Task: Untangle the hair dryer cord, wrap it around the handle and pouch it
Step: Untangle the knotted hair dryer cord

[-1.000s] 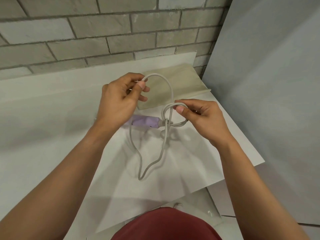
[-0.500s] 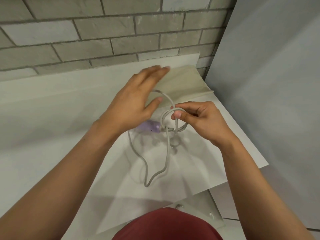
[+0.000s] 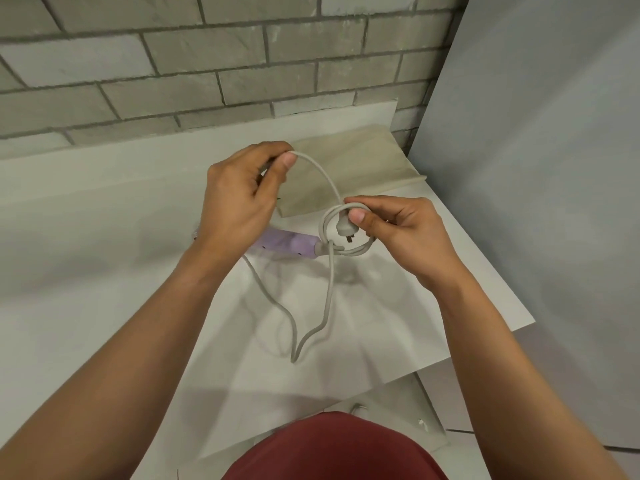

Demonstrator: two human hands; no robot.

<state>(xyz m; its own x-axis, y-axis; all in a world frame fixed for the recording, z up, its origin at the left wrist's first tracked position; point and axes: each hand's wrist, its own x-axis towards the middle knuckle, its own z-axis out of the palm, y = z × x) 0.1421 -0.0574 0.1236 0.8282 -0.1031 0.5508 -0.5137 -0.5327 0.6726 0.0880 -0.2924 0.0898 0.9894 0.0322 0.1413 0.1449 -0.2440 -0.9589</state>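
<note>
Brick wall (image 3: pixel 207 64): fills the upper frame; grey rectangular blocks, rough matt faces, pale recessed joints.

Panel (image 3: pixel 536 168): smooth grey flat surface down the right side of the frame.

Desk (image 3: pixel 86 237): white, smooth and matt, running from the left edge to centre right, with sharp straight corners at lower right.

Garment (image 3: pixel 332 448): dark red cloth, rounded outline, at the bottom centre edge.

Pouch (image 3: pixel 363 168): beige woven fabric, flat and roughly rectangular, lying on the desk at upper centre, against the foot of the wall.

Left hand (image 3: pixel 239 202): centre left of the frame, raised above the desk. Its fingers (image 3: pixel 277 148) are curled, thumb and forefinger clamped on the cord.

Right hand (image 3: pixel 405 233): centre right. Thumb and curled fingers (image 3: pixel 377 204) are clamped on the plug and on a loop of cord beside it.

Hair dryer (image 3: pixel 291 245): only a lilac, glossy, cylindrical handle shows, lying on the desk at centre, partly hidden beneath the left hand.

Cord (image 3: pixel 329 296): pale grey, round, smooth. It arcs from the left hand to the right, coils into a knotted ring at the handle end, and a long narrow loop hangs toward lower centre.

Plug (image 3: pixel 344 230): pale grey, rounded body, metal pins pointing down, inside the ring.
</note>
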